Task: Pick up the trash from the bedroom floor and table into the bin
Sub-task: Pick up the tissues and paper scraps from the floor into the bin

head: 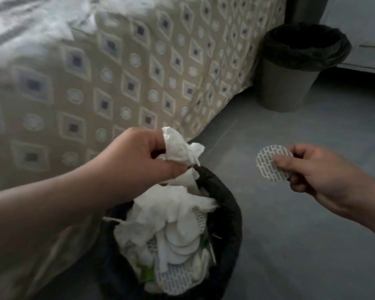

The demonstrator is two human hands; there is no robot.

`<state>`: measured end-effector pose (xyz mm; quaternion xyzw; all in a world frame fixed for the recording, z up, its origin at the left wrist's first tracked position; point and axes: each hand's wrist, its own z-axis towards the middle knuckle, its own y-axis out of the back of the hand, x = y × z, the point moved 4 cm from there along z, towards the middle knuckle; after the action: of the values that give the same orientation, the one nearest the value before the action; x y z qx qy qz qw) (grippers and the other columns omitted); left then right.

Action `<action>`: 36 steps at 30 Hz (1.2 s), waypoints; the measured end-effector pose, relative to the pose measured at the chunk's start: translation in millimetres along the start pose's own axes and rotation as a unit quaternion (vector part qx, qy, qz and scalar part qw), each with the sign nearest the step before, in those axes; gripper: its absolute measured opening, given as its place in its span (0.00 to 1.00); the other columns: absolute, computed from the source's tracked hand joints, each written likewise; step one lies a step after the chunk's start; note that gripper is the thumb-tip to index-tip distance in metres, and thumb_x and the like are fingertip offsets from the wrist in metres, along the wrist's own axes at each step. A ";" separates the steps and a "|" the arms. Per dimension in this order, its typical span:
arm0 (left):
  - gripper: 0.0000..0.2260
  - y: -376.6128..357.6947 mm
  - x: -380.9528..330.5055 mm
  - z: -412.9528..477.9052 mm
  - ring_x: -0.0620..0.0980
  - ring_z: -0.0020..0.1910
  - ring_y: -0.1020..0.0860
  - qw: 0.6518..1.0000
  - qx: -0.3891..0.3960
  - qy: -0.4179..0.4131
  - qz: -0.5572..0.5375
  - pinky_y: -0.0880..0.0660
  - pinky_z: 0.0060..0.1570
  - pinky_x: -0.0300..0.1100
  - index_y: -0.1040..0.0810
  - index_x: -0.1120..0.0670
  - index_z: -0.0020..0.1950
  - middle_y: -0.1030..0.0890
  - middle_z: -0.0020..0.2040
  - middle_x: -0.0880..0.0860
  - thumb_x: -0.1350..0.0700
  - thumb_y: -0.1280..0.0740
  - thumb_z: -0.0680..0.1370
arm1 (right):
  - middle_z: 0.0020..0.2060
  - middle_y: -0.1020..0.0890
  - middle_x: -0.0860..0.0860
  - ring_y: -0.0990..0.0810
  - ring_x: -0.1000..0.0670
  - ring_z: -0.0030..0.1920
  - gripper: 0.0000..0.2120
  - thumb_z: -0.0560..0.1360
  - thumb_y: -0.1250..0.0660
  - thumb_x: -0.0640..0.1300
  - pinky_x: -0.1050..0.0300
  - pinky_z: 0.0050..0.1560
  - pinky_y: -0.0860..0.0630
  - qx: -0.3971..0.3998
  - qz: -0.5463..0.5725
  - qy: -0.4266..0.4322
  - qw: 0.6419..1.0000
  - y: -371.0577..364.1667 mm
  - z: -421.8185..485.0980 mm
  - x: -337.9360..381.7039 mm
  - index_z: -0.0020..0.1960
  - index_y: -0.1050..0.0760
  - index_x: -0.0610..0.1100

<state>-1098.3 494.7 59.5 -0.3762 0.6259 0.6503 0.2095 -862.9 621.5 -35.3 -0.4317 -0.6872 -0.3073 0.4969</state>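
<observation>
A bin with a black liner (225,213) stands on the floor at the bottom centre, filled with white tissues, round pads and patterned discs. My left hand (139,163) grips a crumpled white tissue (178,148) just above the bin's far rim. To the right, over the floor, my right hand (318,172) pinches a round white disc with a brick-like pattern (266,161) between thumb and fingers.
A bed with a beige diamond-patterned cover (117,83) fills the left and hangs to the floor. A second, empty bin with a black liner (297,70) stands at the bed's corner, beside pale furniture (355,29). Grey floor (301,245) extends to the right.
</observation>
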 end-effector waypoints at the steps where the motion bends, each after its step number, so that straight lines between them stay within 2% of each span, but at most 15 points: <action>1: 0.07 9.4 17.2 -9.2 0.44 0.34 0.19 0.999 -0.012 0.002 0.044 0.24 0.33 0.39 0.18 0.51 0.36 0.17 0.34 0.48 0.48 0.30 0.69 | 0.25 0.27 0.49 0.35 0.58 0.21 0.15 0.61 0.23 0.50 0.67 0.18 0.39 0.025 -0.001 0.002 1.000 -10.3 -5.7 4.1 0.35 0.24 0.42; 3: 0.09 13.3 48.5 -26.8 0.42 0.35 0.21 0.987 -0.029 -0.057 0.146 0.27 0.33 0.36 0.21 0.51 0.35 0.19 0.34 0.46 0.50 0.35 0.74 | 0.26 0.24 0.48 0.34 0.57 0.21 0.28 0.43 0.19 0.63 0.66 0.18 0.38 0.051 -0.034 0.008 0.998 -25.9 -13.4 6.2 0.34 0.20 0.45; 5: 0.09 -2.5 77.1 -41.0 0.45 0.46 0.21 0.939 0.034 -0.166 0.299 0.25 0.43 0.41 0.20 0.49 0.48 0.18 0.47 0.46 0.51 0.39 0.75 | 0.26 0.24 0.48 0.34 0.57 0.21 0.32 0.37 0.21 0.67 0.66 0.18 0.37 0.062 -0.057 0.009 0.996 -35.3 -17.2 2.9 0.32 0.19 0.48; 7: 0.21 -24.6 112.7 -52.7 0.55 0.62 0.24 0.894 0.093 -0.161 0.408 0.25 0.58 0.48 0.25 0.52 0.65 0.24 0.65 0.54 0.45 0.42 0.76 | 0.25 0.25 0.47 0.34 0.56 0.20 0.33 0.36 0.22 0.69 0.65 0.18 0.38 0.064 -0.065 0.013 0.996 -43.7 -21.8 1.3 0.32 0.19 0.48; 9: 0.28 -40.5 130.2 -56.8 0.57 0.72 0.35 0.880 0.123 -0.111 0.446 0.29 0.64 0.53 0.36 0.50 0.74 0.35 0.74 0.55 0.38 0.52 0.79 | 0.26 0.26 0.45 0.35 0.55 0.20 0.35 0.36 0.22 0.69 0.65 0.18 0.38 0.068 -0.072 0.009 0.995 -48.2 -27.9 -0.6 0.33 0.19 0.45; 12: 0.39 -62.9 139.1 -56.9 0.53 0.75 0.67 0.896 0.206 -0.051 0.389 0.56 0.75 0.53 0.60 0.47 0.77 0.64 0.77 0.52 0.30 0.64 0.70 | 0.27 0.24 0.44 0.34 0.55 0.21 0.37 0.36 0.23 0.70 0.64 0.19 0.37 0.071 -0.106 -0.020 0.992 -52.6 -40.8 0.1 0.35 0.19 0.44; 13: 0.41 -67.8 139.0 -54.7 0.52 0.74 0.70 0.899 0.213 -0.045 0.380 0.62 0.74 0.51 0.62 0.48 0.76 0.67 0.76 0.52 0.29 0.65 0.68 | 0.27 0.23 0.44 0.33 0.55 0.21 0.37 0.37 0.22 0.70 0.64 0.19 0.36 0.070 -0.113 -0.022 0.991 -54.2 -44.5 1.8 0.36 0.19 0.44; 15: 0.42 -65.1 131.8 -51.0 0.53 0.75 0.67 0.906 0.178 -0.072 0.378 0.64 0.73 0.49 0.59 0.48 0.77 0.62 0.78 0.54 0.27 0.64 0.68 | 0.27 0.24 0.45 0.33 0.55 0.21 0.29 0.45 0.20 0.65 0.64 0.19 0.36 0.063 -0.121 -0.034 0.990 -60.2 -51.9 6.9 0.35 0.19 0.44; 17: 0.39 -46.6 120.8 -50.7 0.56 0.77 0.54 0.895 0.100 -0.151 0.408 0.55 0.72 0.49 0.48 0.47 0.78 0.49 0.78 0.55 0.27 0.58 0.72 | 0.26 0.26 0.45 0.33 0.54 0.22 0.10 0.65 0.23 0.47 0.63 0.20 0.36 0.063 -0.125 -0.059 0.988 -64.9 -56.2 11.0 0.34 0.20 0.43; 19: 0.38 -21.6 119.3 -56.6 0.53 0.77 0.48 0.915 0.042 -0.197 0.349 0.50 0.71 0.48 0.46 0.50 0.77 0.46 0.78 0.54 0.29 0.51 0.74 | 0.25 0.27 0.46 0.32 0.53 0.23 0.09 0.73 0.33 0.34 0.62 0.21 0.35 0.051 -0.162 -0.064 0.983 -60.9 -55.3 9.6 0.36 0.20 0.41; 21: 0.40 -0.4 129.4 -67.2 0.51 0.77 0.50 0.939 0.005 -0.199 0.282 0.49 0.72 0.42 0.50 0.53 0.78 0.50 0.79 0.53 0.30 0.48 0.74 | 0.23 0.26 0.48 0.30 0.53 0.22 0.10 0.74 0.36 0.30 0.62 0.21 0.33 0.047 -0.194 -0.065 0.978 -63.8 -55.2 9.3 0.39 0.21 0.40; 23: 0.44 6.3 149.0 -83.3 0.50 0.77 0.51 0.955 -0.013 -0.155 0.251 0.47 0.70 0.36 0.53 0.53 0.78 0.52 0.79 0.52 0.29 0.44 0.71 | 0.22 0.24 0.49 0.28 0.54 0.22 0.09 0.74 0.36 0.29 0.62 0.22 0.31 0.055 -0.222 -0.063 0.971 -72.8 -54.9 7.4 0.44 0.21 0.41; 26: 0.49 -11.8 180.8 -101.4 0.50 0.77 0.51 0.963 0.024 -0.095 0.251 0.46 0.68 0.36 0.53 0.50 0.78 0.53 0.79 0.50 0.26 0.42 0.66 | 0.22 0.22 0.49 0.26 0.53 0.21 0.07 0.73 0.34 0.31 0.60 0.22 0.29 0.072 -0.274 -0.049 0.958 -90.5 -49.4 -2.7 0.45 0.24 0.41; 32: 0.50 -28.5 201.2 -102.3 0.45 0.76 0.55 0.978 0.027 -0.073 0.192 0.48 0.66 0.26 0.57 0.46 0.78 0.56 0.78 0.45 0.25 0.41 0.64 | 0.24 0.21 0.50 0.25 0.56 0.22 0.05 0.72 0.30 0.41 0.58 0.26 0.27 0.083 -0.377 -0.036 0.922 -104.3 -37.4 -30.8 0.38 0.23 0.44; 36: 0.51 -29.1 202.5 -100.3 0.44 0.76 0.56 0.981 0.003 -0.082 0.175 0.50 0.67 0.26 0.58 0.44 0.77 0.56 0.78 0.43 0.25 0.40 0.63 | 0.31 0.17 0.55 0.22 0.61 0.29 0.04 0.70 0.28 0.51 0.65 0.33 0.27 0.076 -0.444 0.025 0.892 -100.8 -36.7 -33.6 0.41 0.21 0.52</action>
<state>-1181.2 360.8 -105.1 -0.2053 0.6644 0.7041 0.1441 -933.6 536.4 -54.8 -0.0348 -0.8160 -0.4534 0.3569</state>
